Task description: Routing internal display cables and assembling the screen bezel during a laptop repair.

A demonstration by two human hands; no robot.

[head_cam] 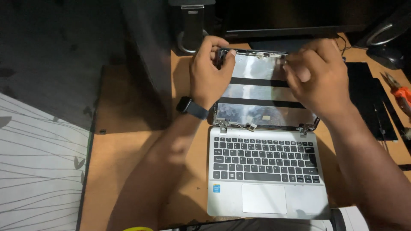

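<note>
Silver laptop flat on the orange-brown desk, keyboard toward the wearer, lid shell tipped back with the screen panel out, so the foil-backed inside and two black tape strips lie bare to both hands. Left hand, dark watch on the wrist, clamped on the lid's top-left corner, thumb at the front and fingers hooked over the rim, probably steadying the thin shell against flexing. Right hand curled over the top edge further right, fingertips pinched narrow near the small cable along that rim; whether anything is actually between them, cannot tell, with blur and knuckles hiding it. Hinges exposed at the base, a loose connector lead trailing just beside the left one. Black flat panel parked well to the right, clear of the work, with orange-handled pliers near it within easy reach. Monitor base just behind the lid.
</note>
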